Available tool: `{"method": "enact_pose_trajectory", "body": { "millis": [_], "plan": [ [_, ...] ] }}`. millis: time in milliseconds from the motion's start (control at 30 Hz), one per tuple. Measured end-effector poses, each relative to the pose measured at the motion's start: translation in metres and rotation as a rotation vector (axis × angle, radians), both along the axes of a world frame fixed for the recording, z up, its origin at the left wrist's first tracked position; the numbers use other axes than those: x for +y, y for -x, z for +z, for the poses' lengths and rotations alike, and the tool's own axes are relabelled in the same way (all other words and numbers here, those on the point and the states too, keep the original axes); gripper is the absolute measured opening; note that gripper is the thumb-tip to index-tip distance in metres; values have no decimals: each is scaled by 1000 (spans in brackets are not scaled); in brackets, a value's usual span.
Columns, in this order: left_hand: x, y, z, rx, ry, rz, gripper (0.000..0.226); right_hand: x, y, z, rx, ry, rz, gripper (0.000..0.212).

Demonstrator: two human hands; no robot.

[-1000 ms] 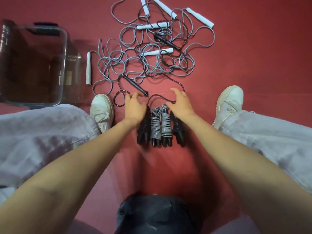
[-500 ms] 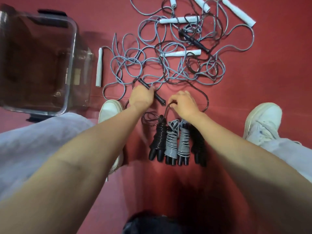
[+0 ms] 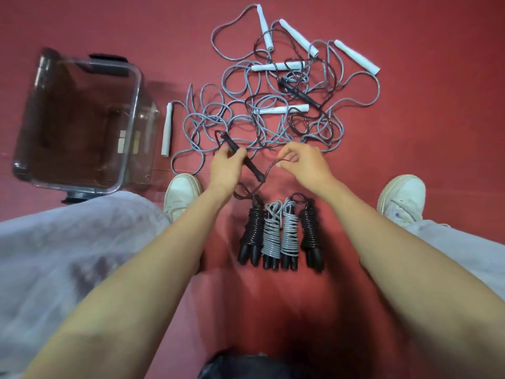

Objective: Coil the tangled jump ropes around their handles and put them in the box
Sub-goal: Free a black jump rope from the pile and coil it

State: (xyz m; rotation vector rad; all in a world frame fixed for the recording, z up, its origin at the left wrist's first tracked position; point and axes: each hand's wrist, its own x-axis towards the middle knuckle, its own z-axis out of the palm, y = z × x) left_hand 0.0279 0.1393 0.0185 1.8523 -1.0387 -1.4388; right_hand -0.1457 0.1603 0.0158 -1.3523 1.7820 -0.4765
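Two grips: left hand [image 3: 226,170] holds black handle [image 3: 254,169], right hand [image 3: 303,165] pinches cord [image 3: 269,169].

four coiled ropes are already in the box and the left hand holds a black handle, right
Not quite. The four coiled ropes lie on the floor, not in the box; the head view shows this. The left hand does hold a black handle.

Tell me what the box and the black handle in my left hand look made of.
The box: clear hard plastic, probably, glossy; the red floor shows through its walls. The black handle, gripped by the left hand: dull dark plastic or rubber, hard to tell which; no shine.
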Motion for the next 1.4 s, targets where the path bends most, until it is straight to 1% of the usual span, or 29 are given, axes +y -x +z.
{"method": "enact_pose_trajectory", "body": {
  "millis": [67, 100, 167, 233, 300, 367, 433, 600, 633, 667, 733, 767, 800, 833, 867, 900, 933, 967, 1000, 1033, 1067, 1100, 1167, 1233, 1300, 1367, 1400],
  "plan": [
    [3, 0, 26, 205, 83, 8, 17, 2, 2, 20, -15, -10, 43, 16],
    [4, 1, 39, 273, 110, -11, 17, 4, 4, 30, -7, -19, 73, 17],
    [5, 2, 66, 371, 145, -61, 16, 9, 8, 50, 32, -9, 95, 14],
    [7, 5, 88, 419, 143, -121, 14, 12, 14, 68, 36, 45, 11, 11],
    [11, 6, 105, 413, 121, -203, 13, 13, 19, 87, -43, 110, -130, 13],
    [14, 9, 117, 343, 139, -310, 12, 12, 24, 109, -129, 174, -220, 15],
    [16, 13, 129, 246, 203, -387, 13, 10, 28, 130, -191, 220, -239, 15],
    [20, 19, 153, 159, 329, -489, 4, 10, 26, 170, -356, 302, -195, 15],
    [20, 20, 153, 152, 334, -484, 5, 10, 26, 172, -369, 313, -188, 15],
    [20, 21, 154, 165, 333, -448, 12, 11, 25, 172, -375, 299, -162, 14],
    [18, 21, 152, 264, 305, -282, 23, 14, 24, 164, -370, 172, -49, 13],
    [16, 20, 151, 326, 286, -197, 25, 18, 24, 154, -333, 58, 43, 16],
    [15, 18, 151, 373, 272, -134, 27, 23, 24, 142, -228, -51, 147, 17],
    [12, 16, 148, 402, 266, -87, 27, 27, 26, 124, -73, -109, 238, 16],
    [11, 13, 146, 409, 258, -39, 27, 30, 28, 108, 85, -102, 280, 16],
    [7, 9, 140, 380, 249, 20, 27, 31, 32, 94, 186, -42, 255, 16],
    [3, 5, 135, 332, 233, 90, 26, 32, 34, 90, 189, -1, 164, 14],
    [-1, 0, 126, 242, 209, 148, 26, 31, 36, 90, 165, 42, 72, 12],
    [-4, -5, 117, 110, 179, 176, 23, 30, 38, 94, 119, 93, -7, 12],
    [-6, -9, 107, -15, 148, 163, 17, 28, 41, 99, 52, 140, -57, 14],
    [-6, -10, 100, -67, 114, 137, 9, 26, 41, 104, 2, 173, -73, 16],
    [-5, -7, 96, -61, 84, 111, 9, 23, 40, 110, -43, 190, -63, 17],
    [-1, 4, 96, 49, 79, 49, 17, 19, 34, 118, -199, 158, -53, 18],
    [3, 18, 97, 203, 115, -59, 13, 14, 25, 122, -313, 121, -47, 15],
    [10, 27, 100, 307, 119, -161, 4, 7, 17, 126, -360, 159, -66, 14],
    [13, 27, 102, 381, 121, -197, 7, 2, 16, 126, -382, 218, -104, 14],
    [12, 25, 102, 427, 131, -189, 9, 2, 17, 124, -406, 212, -91, 17]
  ]
}}
